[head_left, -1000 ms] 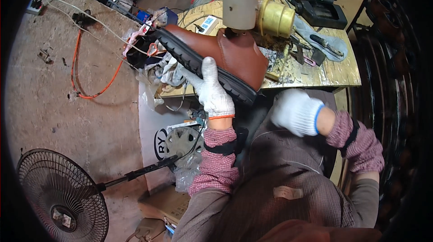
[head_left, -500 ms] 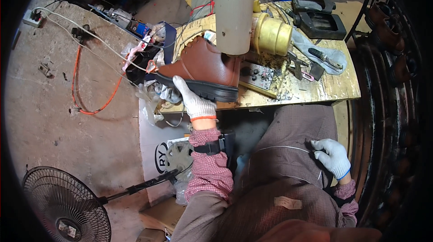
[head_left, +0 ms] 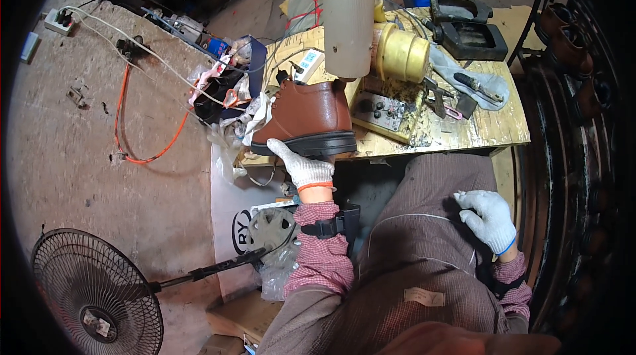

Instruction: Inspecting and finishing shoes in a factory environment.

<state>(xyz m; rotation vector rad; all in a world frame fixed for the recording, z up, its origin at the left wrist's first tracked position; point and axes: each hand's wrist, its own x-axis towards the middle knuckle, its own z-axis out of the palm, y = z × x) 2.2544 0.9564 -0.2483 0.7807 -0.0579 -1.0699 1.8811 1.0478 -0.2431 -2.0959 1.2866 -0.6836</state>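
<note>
Head view: left hand [head_left: 303,168], fingers closed on the sole, grips the brown boot [head_left: 308,116] at the worktop's [head_left: 477,131] front-left edge; boot's long axis runs along that edge; right hand [head_left: 489,217] rests spread on the lap, well apart.

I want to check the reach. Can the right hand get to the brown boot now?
Probably yes. The right hand rests on the lap, apart from the brown boot, which the left hand grips at the sole; nothing visible blocks the way.
</note>
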